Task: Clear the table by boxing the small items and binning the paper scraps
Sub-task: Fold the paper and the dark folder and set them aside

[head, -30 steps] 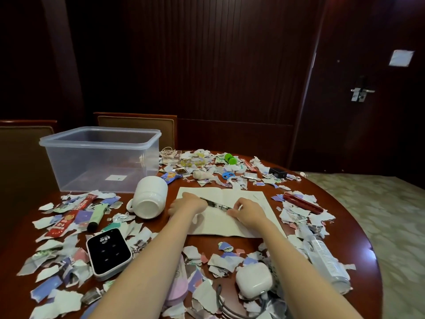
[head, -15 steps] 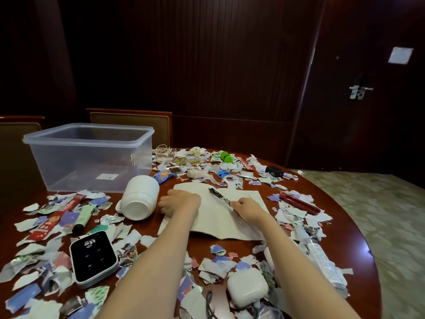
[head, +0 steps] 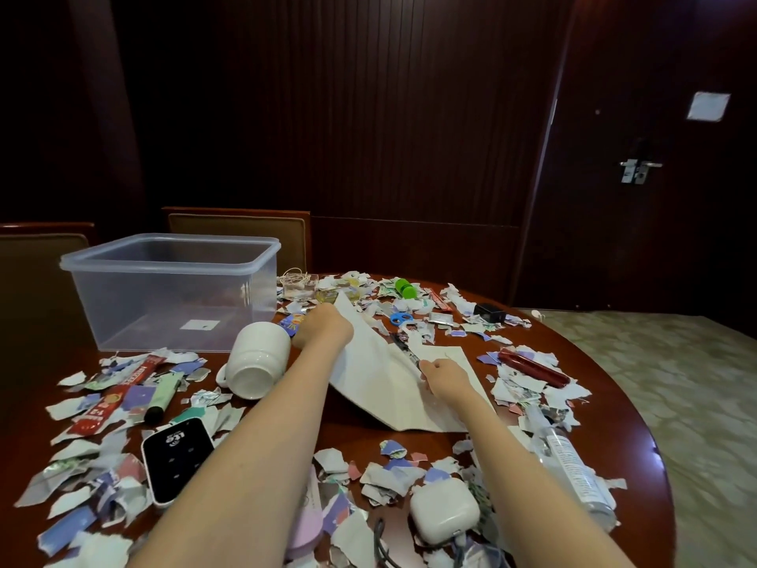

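Note:
A large white paper sheet lies mid-table with its left side lifted. My left hand grips that raised far-left edge. A black pen lies along the sheet's crease, and my right hand pinches its near end. Torn paper scraps cover most of the round wooden table. The clear plastic box stands at the back left. No bin is in view.
A white mug lies on its side by my left forearm. Around it lie a black-faced device, a white earbud case, a red tube, a clear bottle, blue scissors and a black adapter. Chairs stand behind.
My left hand let go of the pen, moved to the sheet's far-left edge and lifted it. The pen now rests along the raised crease, with my right hand at its near end.

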A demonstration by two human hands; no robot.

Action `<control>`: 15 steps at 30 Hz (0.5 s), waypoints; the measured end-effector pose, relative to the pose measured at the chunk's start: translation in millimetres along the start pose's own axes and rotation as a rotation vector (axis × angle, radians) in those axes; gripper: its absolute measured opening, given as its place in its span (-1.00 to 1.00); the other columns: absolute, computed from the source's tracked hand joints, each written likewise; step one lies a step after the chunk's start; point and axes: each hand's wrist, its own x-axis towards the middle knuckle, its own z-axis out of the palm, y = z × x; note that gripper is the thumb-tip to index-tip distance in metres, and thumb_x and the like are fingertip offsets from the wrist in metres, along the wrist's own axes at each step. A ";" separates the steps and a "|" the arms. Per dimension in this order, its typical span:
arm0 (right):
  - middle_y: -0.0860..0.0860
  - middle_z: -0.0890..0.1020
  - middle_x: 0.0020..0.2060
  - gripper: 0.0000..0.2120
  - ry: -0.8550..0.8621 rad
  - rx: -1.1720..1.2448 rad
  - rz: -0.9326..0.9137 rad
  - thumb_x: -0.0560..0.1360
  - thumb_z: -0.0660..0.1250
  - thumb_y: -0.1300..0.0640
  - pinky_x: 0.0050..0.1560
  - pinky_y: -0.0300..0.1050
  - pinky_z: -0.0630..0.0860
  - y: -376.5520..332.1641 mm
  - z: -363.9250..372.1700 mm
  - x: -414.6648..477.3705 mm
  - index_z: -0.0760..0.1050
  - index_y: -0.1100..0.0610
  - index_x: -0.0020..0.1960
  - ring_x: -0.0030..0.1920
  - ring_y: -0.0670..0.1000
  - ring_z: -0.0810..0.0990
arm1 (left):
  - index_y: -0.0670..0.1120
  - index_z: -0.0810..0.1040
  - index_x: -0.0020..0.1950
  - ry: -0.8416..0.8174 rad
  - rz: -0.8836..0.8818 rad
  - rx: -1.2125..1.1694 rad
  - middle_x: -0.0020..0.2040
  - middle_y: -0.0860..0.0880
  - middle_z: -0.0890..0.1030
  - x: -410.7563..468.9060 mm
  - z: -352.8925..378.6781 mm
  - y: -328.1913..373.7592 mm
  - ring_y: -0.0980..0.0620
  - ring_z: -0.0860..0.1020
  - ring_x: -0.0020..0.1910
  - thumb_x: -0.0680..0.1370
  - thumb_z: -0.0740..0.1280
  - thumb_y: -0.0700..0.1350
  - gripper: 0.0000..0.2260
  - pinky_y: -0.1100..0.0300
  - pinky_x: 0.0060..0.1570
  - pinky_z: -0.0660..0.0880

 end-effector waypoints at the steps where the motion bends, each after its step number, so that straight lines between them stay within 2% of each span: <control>1: 0.12 0.48 -0.10 -0.74 0.012 0.027 0.010 0.63 0.05 0.07 -0.01 -0.10 0.36 0.2 -0.2 -0.4 0.41 0.19 -0.08 -0.07 0.04 0.44 | -0.22 0.34 0.37 -0.016 0.044 -0.002 0.30 -0.16 0.45 -1.6 -4.3 -0.7 -0.13 0.44 0.27 0.59 0.18 -0.22 -0.66 0.09 0.14 0.42; 4: 0.14 0.49 -0.13 -0.71 0.078 0.181 0.048 0.62 0.07 0.08 -0.02 -0.06 0.42 -0.8 -1.5 -2.0 0.39 0.16 -0.21 -0.11 0.07 0.45 | -0.21 0.42 0.32 -0.034 0.139 -0.054 0.29 -0.16 0.47 -6.7 -12.1 -5.5 -0.15 0.44 0.26 0.58 0.13 -0.26 -0.69 0.10 0.10 0.42; 7: 0.14 0.51 -0.13 -0.70 0.136 0.247 0.079 0.63 0.02 0.04 -0.07 -0.11 0.36 -5.6 -5.4 -8.8 0.40 0.21 -0.08 -0.13 0.08 0.45 | -0.17 0.50 0.24 0.005 0.188 -0.234 0.24 -0.15 0.52 -12.0 -20.2 -10.0 -0.16 0.45 0.17 0.55 0.15 -0.28 -0.70 0.09 0.09 0.40; 11: 0.11 0.50 -0.22 -0.68 0.258 0.343 -0.044 0.63 0.02 0.03 -0.14 -0.11 0.35 -18.5 -21.9 -16.7 0.41 0.17 -0.16 -0.18 0.06 0.44 | -0.08 0.51 0.22 0.139 0.205 -0.454 0.16 -0.09 0.55 -16.8 -39.9 -17.1 -0.10 0.47 0.09 0.57 0.16 -0.26 -0.73 0.15 -0.03 0.35; 15: 0.07 0.47 -0.31 -0.64 0.363 0.380 -0.167 0.62 0.04 0.06 -0.25 -0.12 0.30 -38.7 -46.4 -27.2 0.38 0.14 -0.29 -0.25 0.03 0.41 | -0.10 0.48 0.17 0.331 0.217 -0.569 0.13 -0.10 0.57 -24.2 -52.4 -22.9 -0.04 0.45 -0.04 0.60 0.13 -0.25 -0.79 0.15 -0.12 0.34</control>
